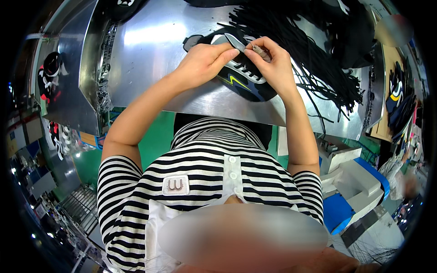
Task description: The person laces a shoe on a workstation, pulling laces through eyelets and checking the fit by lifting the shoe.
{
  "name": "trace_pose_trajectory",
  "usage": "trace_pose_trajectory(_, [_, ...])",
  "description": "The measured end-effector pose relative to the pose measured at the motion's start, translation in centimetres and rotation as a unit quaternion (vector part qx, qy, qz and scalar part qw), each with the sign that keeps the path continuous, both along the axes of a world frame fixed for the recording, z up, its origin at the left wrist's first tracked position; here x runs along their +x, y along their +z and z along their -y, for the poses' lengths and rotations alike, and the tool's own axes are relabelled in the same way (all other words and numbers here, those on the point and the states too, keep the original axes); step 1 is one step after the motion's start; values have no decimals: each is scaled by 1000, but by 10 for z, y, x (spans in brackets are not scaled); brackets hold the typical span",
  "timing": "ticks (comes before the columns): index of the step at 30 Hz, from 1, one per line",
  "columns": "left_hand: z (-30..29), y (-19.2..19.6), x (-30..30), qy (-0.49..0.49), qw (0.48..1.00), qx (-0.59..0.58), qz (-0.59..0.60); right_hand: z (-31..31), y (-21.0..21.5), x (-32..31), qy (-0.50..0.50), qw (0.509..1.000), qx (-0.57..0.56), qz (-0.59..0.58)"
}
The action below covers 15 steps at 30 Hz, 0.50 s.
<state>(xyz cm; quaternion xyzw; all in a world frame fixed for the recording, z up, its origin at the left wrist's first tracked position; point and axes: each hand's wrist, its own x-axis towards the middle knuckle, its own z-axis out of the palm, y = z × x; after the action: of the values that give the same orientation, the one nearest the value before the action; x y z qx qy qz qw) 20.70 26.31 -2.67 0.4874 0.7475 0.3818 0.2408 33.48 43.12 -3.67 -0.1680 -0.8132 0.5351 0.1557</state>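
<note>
A black shoe upper (pixel 243 86) with a lime zigzag mark and a pale grey lace strip lies on the metal table. Short stretches of black lace (pixel 246 69) cross its opening. From the upper's far end a grey, pointed flap (pixel 233 42), perhaps the tongue, sticks up between my hands. My left hand (pixel 202 63) is closed, thumb and forefinger pinching the upper beside that flap. My right hand (pixel 275 61) is closed around a tan, wrapped-looking handle (pixel 261 53), its thumb and forefinger meeting at the flap's edge. The handle's working end is hidden.
A large bundle of black laces (pixel 314 63) spreads over the table (pixel 145 77) at the right, some hanging off the front edge. Dark pieces lie at the far side. A metal side panel (pixel 91 59) rises at the left. A blue-and-white machine (pixel 350 195) stands low at the right.
</note>
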Motion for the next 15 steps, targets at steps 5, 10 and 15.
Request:
trace_pose_trajectory(5, [1,-21,-2,34,999,20,19,1,-16,-4,37,996,15,78])
trace_pose_trajectory(10, [-2,-26,3,70,996,43,24,5,-22,-8,24,997,27,69])
trace_pose_trajectory(15, [-1,-27,3,81,993,81,-3,11,-23,0,-7,999,-19,37])
